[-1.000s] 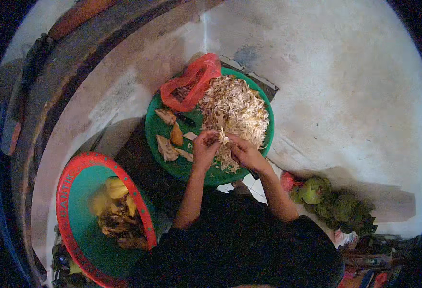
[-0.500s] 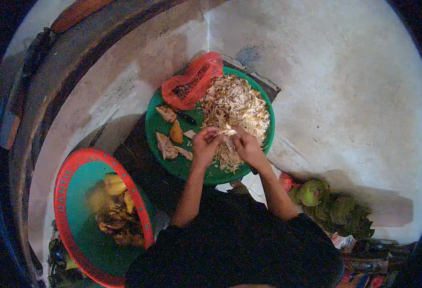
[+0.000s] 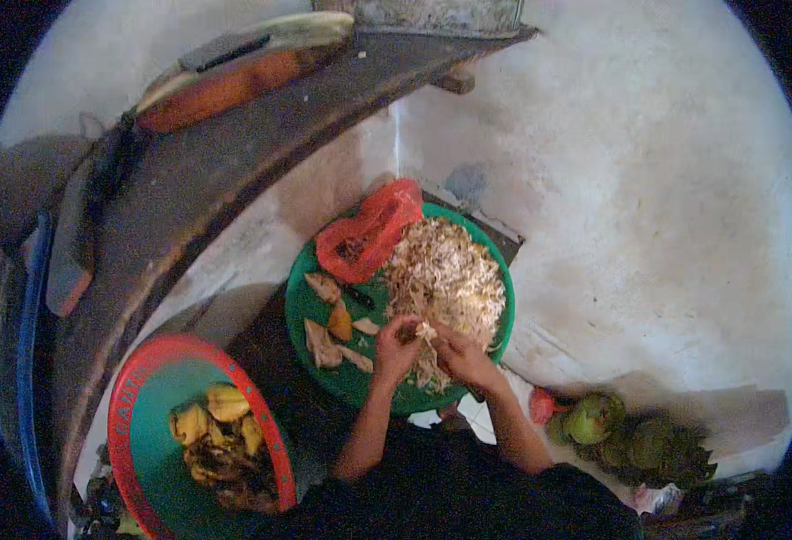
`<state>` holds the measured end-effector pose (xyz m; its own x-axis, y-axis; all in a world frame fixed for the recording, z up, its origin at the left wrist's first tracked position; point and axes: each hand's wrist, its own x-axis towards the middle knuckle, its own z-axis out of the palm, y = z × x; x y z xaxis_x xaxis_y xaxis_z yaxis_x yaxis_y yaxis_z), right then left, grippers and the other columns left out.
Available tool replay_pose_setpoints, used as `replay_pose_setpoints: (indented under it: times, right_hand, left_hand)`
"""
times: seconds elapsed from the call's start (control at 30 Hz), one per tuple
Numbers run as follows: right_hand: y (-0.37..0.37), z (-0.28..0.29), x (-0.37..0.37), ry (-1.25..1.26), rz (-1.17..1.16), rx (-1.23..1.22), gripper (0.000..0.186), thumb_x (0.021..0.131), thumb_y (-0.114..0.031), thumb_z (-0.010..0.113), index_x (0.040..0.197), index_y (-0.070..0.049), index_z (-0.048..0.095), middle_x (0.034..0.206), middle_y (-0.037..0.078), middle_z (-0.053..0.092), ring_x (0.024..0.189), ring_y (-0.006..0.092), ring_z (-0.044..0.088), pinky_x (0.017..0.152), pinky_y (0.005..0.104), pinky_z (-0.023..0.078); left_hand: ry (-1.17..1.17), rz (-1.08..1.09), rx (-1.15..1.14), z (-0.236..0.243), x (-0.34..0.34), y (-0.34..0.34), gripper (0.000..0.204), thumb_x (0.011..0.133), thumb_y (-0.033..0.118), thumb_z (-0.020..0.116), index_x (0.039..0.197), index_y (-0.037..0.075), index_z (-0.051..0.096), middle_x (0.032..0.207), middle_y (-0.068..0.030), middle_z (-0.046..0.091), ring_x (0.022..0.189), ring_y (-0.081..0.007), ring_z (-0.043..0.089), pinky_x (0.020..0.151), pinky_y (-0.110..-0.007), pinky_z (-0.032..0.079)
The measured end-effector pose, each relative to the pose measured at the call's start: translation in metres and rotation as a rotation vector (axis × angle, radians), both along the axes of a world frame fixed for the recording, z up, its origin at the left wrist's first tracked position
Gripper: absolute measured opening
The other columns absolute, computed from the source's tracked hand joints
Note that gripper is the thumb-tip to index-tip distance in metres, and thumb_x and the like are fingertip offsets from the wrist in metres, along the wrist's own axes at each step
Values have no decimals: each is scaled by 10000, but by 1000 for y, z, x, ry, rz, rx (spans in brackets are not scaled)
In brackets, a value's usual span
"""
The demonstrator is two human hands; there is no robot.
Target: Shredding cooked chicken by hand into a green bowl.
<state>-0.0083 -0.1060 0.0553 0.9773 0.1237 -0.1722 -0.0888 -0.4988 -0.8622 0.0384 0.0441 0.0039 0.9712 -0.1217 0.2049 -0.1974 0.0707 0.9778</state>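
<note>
Both hands meet over the near part of a round green tray (image 3: pixel 310 382). A small pale piece of chicken meat (image 3: pixel 426 332) is pinched between them. My left hand (image 3: pixel 396 351) has its fingers closed on one side of it, my right hand (image 3: pixel 464 359) on the other. Just beyond my hands lies a wide heap of shredded chicken (image 3: pixel 445 270), partly covered by my fingers. Left of my left hand, several larger chicken pieces (image 3: pixel 322 344) rest on the tray, with a small dark object (image 3: pixel 358 296) above them. An opened red plastic bag (image 3: pixel 364 241) sits at the tray's far left.
At lower left stands a green basin with a red rim (image 3: pixel 130 396), holding yellowish chicken pieces (image 3: pixel 225 432). A dark shelf (image 3: pixel 261 126) curves overhead at upper left, bearing an orange-sided round object (image 3: pixel 234 90). Green round fruits (image 3: pixel 594 418) lie by the wall at right.
The view has tilted up, so tray and basin sit lower and more of the shelf shows. My hands stay together over the tray, still pinching a bit of chicken meat.
</note>
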Motion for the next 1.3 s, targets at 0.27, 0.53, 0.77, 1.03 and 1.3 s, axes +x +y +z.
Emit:
replay_pose_setpoints:
  times: [0.27, 0.53, 0.77, 1.03, 1.3]
  right_hand:
    - [5, -20, -9, -152, -126, -22, 385, 881, -157, 473, 1256, -70, 459, 953, 135, 620, 704, 195, 570, 685, 323, 466]
    - [3, -26, -9, -153, -130, 127, 390, 895, -157, 441, 1272, -56, 442, 777, 73, 604, 650, 184, 543, 619, 314, 450]
    - [2, -24, -12, -242, -93, 158, 407, 914, -168, 427, 1303, -50, 412, 1113, 126, 556, 977, 198, 532, 853, 286, 416]
    - [-3, -54, -11, -178, -110, 132, 413, 920, -189, 441, 1306, -46, 409, 817, 32, 564, 685, 112, 506, 615, 248, 429]
    - [1, -25, -18, -128, -34, 127, 429, 920, -212, 456, 1322, -77, 394, 614, -12, 465, 522, 82, 413, 482, 250, 361]
  left_hand:
    - [135, 0, -167, -18, -5, -11, 328, 683, -127, 539, 963, 37, 589, 866, 3, 589, 796, -82, 547, 733, -221, 438]
    - [201, 74, -127, -32, -7, -15, 331, 695, -72, 601, 1015, 14, 599, 926, -30, 603, 859, -150, 580, 801, -270, 456]
    - [446, -41, -336, -28, -13, -16, 321, 733, -59, 579, 1047, 6, 597, 920, -42, 613, 820, -149, 592, 714, -260, 493]
    - [254, -66, -197, -25, -12, -14, 284, 744, -56, 600, 1019, 18, 604, 912, -52, 618, 817, -145, 595, 724, -268, 505]
    - [320, 32, -221, -24, -12, -9, 242, 721, -64, 629, 948, 17, 604, 866, -27, 626, 805, -116, 590, 744, -265, 489]
